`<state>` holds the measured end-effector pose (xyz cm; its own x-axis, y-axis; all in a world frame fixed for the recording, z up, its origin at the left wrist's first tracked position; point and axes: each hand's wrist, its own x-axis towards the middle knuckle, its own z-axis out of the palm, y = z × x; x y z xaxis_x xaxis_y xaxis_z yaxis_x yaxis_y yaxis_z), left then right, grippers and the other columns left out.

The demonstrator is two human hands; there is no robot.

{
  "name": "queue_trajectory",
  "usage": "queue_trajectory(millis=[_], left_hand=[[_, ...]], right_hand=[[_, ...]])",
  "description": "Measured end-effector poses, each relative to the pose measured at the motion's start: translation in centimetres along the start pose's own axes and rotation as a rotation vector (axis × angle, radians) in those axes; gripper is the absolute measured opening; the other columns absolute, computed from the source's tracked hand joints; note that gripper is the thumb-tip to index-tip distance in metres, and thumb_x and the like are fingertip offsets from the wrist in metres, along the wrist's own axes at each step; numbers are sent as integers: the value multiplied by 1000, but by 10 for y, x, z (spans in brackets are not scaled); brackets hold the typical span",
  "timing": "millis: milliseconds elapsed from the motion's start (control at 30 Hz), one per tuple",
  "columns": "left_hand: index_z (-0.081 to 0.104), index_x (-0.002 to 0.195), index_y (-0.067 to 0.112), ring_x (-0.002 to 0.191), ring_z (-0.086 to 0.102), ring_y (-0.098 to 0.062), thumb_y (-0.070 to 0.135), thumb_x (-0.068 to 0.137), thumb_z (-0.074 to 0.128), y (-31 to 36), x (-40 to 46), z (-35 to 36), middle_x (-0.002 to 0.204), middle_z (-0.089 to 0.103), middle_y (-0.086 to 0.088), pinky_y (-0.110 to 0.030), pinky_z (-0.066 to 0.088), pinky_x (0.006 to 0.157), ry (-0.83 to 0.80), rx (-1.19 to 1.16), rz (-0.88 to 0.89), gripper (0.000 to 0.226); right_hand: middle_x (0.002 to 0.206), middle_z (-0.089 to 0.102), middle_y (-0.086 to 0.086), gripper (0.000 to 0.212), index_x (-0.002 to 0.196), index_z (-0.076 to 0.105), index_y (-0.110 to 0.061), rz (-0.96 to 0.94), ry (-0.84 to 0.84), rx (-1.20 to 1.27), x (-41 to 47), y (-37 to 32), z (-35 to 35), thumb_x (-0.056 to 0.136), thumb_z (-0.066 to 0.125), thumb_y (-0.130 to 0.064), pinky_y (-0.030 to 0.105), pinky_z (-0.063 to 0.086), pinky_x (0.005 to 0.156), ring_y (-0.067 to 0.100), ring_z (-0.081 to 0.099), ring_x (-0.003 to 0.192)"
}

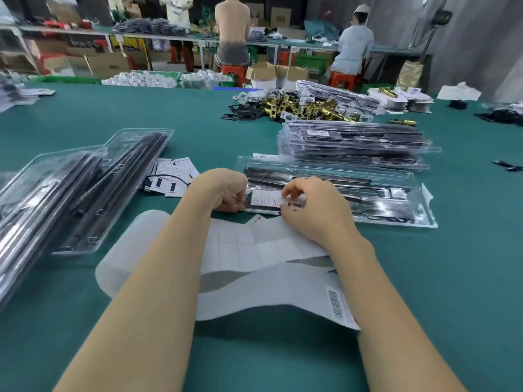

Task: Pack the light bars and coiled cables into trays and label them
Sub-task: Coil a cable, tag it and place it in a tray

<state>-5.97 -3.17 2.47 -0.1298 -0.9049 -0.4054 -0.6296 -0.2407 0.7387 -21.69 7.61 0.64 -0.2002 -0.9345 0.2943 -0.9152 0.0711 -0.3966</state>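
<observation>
Both bare forearms reaching forward, left grip (226,193) curled knuckles-up, right grip (308,207) pinching, fingertips bent inward

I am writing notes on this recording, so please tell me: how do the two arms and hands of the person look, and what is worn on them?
Both forearms are bare up to the bottom edge of the picture; no sleeve, glove, watch or bracelet shows. The left hand has a thin, pale ring on one finger. The right hand shows no ring on the parts visible. Nails look short and unpainted.

Tray stacks (353,145) beyond, (56,199) left
</observation>
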Motion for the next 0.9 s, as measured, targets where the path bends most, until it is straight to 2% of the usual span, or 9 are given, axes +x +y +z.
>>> queue_trajectory(millis=[167,267,333,433,500,667,733,833,900], left_hand=[[62,84,2,34,59,-9,0,90,58,-12,-3,-2,44,63,-3,-16,48,37,24,-84,36,8],[64,93,5,54,69,-10,7,86,63,-22,2,1,59,72,2,-25,61,66,87,-132,117,7],[62,100,8,61,72,-16,15,85,65,-40,3,9,69,75,0,-33,61,77,214,-200,246,16],[62,94,12,68,68,-18,25,86,70,-58,-3,23,82,70,3,-24,47,75,547,-47,536,17],[63,96,15,81,62,-19,28,87,71,-61,-8,29,92,64,2,-22,37,79,645,23,700,18],[59,105,26,107,51,-15,35,81,72,-64,-19,29,108,56,13,-26,38,92,471,168,982,29],[57,102,26,108,50,-17,28,78,73,-67,-19,28,108,53,14,-29,39,94,435,196,1005,30],[60,92,20,103,53,-19,15,81,75,-66,-17,28,101,57,10,-17,38,91,454,181,977,19],[63,89,18,95,57,-20,13,83,74,-66,-16,29,93,61,8,-31,46,89,474,209,976,13]], right_hand=[[108,54,-14,24,101,64,-42,-80,-129,91,1,15,8,79,71,-37,33,39,94,14,44,110],[104,57,-12,22,96,64,-32,-86,-8,196,-3,19,14,80,73,-20,26,39,92,12,47,106],[101,62,-8,19,94,68,-24,-98,66,259,-5,19,17,79,77,-16,27,43,91,14,53,104],[97,68,-6,19,93,75,-20,-117,106,295,-5,20,15,76,82,-16,32,49,89,15,60,99],[94,70,-8,18,92,76,-22,-124,133,280,-6,21,15,76,83,-17,32,49,88,14,60,96],[98,71,-13,18,95,74,-24,-153,149,252,-4,24,15,79,81,-21,28,45,90,13,58,102],[100,70,-13,15,95,74,-24,-172,138,299,-3,27,13,82,79,-20,25,45,92,10,59,103],[101,69,-10,11,95,75,-22,-178,114,298,0,31,12,84,75,-19,25,47,92,9,60,102],[102,68,-9,12,96,74,-25,-149,78,263,2,32,12,84,76,-21,26,46,90,9,59,101]])
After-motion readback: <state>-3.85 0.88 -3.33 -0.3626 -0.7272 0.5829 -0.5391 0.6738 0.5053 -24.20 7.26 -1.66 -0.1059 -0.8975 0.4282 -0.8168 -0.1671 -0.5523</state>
